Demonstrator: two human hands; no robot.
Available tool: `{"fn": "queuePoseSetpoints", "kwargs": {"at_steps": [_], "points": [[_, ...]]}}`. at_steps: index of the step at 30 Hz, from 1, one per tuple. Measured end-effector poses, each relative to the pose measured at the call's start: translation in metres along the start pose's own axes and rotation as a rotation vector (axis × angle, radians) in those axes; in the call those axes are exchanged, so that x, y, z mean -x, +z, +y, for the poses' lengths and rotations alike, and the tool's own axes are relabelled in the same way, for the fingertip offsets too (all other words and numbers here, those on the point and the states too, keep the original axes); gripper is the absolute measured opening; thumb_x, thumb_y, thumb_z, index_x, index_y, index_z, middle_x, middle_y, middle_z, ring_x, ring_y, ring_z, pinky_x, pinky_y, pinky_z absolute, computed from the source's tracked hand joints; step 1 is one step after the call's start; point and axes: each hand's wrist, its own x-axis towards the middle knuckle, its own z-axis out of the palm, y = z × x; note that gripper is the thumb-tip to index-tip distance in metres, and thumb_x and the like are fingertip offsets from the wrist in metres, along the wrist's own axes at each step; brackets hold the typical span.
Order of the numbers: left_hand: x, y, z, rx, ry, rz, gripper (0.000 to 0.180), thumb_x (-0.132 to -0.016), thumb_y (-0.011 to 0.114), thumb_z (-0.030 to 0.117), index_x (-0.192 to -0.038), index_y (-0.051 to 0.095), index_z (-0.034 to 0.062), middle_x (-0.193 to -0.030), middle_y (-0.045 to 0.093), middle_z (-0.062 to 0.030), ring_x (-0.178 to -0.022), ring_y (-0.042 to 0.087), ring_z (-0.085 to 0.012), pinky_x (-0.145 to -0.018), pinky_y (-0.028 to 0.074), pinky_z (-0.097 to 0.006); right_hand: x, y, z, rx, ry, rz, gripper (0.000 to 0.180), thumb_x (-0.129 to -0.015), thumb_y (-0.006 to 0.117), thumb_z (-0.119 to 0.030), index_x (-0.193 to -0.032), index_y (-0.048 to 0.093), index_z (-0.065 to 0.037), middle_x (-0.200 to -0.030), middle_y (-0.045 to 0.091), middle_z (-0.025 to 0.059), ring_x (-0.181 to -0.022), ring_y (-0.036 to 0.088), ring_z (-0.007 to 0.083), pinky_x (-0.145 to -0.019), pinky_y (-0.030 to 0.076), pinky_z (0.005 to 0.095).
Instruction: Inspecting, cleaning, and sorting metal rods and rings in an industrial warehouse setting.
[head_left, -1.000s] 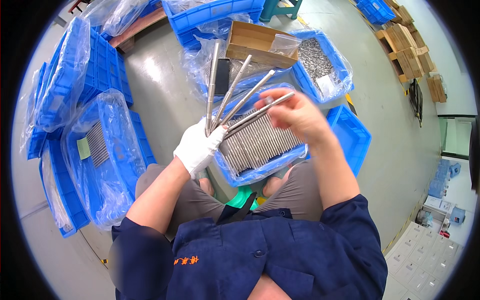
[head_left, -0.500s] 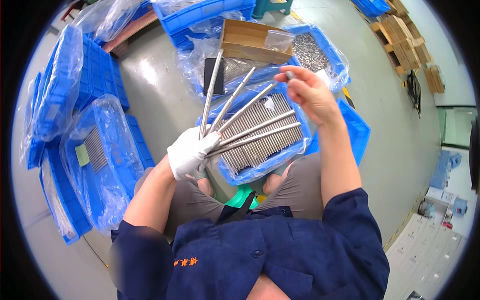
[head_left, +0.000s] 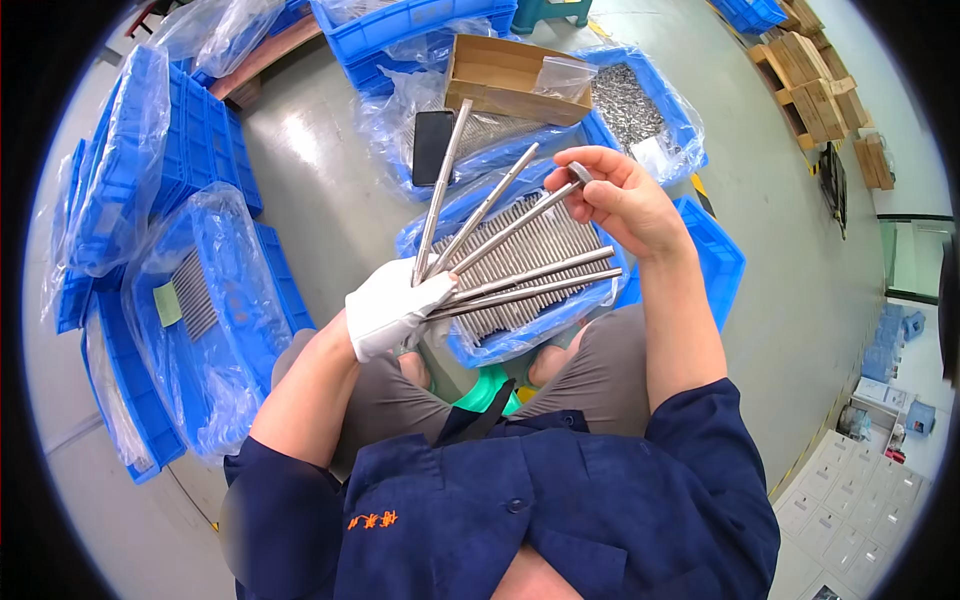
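Observation:
Several slim metal rods (head_left: 487, 203) spread like a fan from my left hand (head_left: 393, 309), which wears a white glove and is closed round their lower ends. My bare right hand (head_left: 632, 202) pinches a small grey metal piece (head_left: 580, 174) between thumb and fingers. That piece is at the far tip of the middle rod; whether it sits on the tip or only touches it, I cannot tell. Below the fan, a blue crate (head_left: 505, 350) lined with clear plastic holds rows of similar metal rods (head_left: 530, 250).
Beyond stands a crate with a cardboard box (head_left: 510, 80) and a black phone (head_left: 432, 148). Another crate of small metal parts (head_left: 625, 108) is at the far right. Plastic-lined blue crates (head_left: 200, 330) stand at the left. Wooden pallets (head_left: 805, 85) are at the upper right.
My right hand has brought the small metal piece onto or against the middle rod's tip. My left hand with the rods has shifted slightly right.

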Motion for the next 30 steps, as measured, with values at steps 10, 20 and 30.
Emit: {"fn": "queuePoseSetpoints", "kwargs": {"at_steps": [10, 20, 30], "points": [[-0.003, 0.003, -0.001, 0.159, -0.063, -0.064, 0.026, -0.08, 0.053, 0.03, -0.076, 0.053, 0.0051, -0.06, 0.05, -0.0006, -0.049, 0.044, -0.0064, -0.043, 0.035, -0.021, -0.006, 0.038, 0.024, 0.065, 0.181, -0.099, 0.034, -0.065, 0.064, 0.001, -0.098, 0.055, -0.002, -0.093, 0.059, 0.0102, -0.086, 0.056, 0.0171, -0.078, 0.045, 0.0267], [0.004, 0.003, 0.01, 0.142, -0.055, -0.17, 0.031, -0.08, 0.051, 0.036, -0.07, 0.049, 0.0068, -0.048, 0.05, -0.0049, -0.035, 0.044, -0.0102, -0.033, 0.032, -0.022, -0.002, -0.021, -0.005, -0.022, -0.17, 0.011, 0.032, -0.076, 0.057, -0.01, -0.106, 0.051, -0.002, -0.094, 0.057, 0.0118, -0.074, 0.054, 0.0118, -0.068, 0.046, 0.0241], [0.002, 0.004, 0.004, 0.127, -0.082, -0.364, 0.039, -0.08, 0.048, 0.042, -0.068, 0.052, 0.0055, -0.049, 0.051, -0.0044, -0.039, 0.046, -0.0099, -0.037, 0.035, -0.022, -0.004, -0.012, 0.004, -0.01, -0.069, -0.101, 0.044, -0.072, 0.065, -0.024, -0.108, 0.05, -0.004, -0.095, 0.057, 0.012, -0.074, 0.055, 0.0126, -0.067, 0.047, 0.0239]]}}
